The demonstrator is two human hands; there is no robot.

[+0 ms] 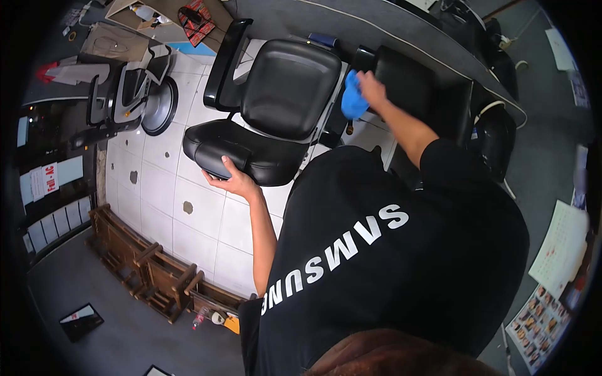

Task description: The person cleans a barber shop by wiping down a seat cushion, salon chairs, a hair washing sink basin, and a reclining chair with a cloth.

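A black salon chair has its seat (290,88) at the upper middle and its padded backrest (276,161) nearer to me. My left hand (233,180) grips the headrest (219,156) at the backrest's end, thumb along its edge and fingers partly hidden beneath it. Bunched in my right hand (372,89) is a blue cloth (354,99), which hangs beside the chair's right armrest. That hand is slightly blurred, its fingers closed on the cloth.
Another black chair (407,78) stands at the right, against a grey wall or counter. A further chair with a round base (160,106) is at the upper left. Wooden benches (147,263) line the lower left of the tiled floor (200,235). Papers (558,250) hang far right.
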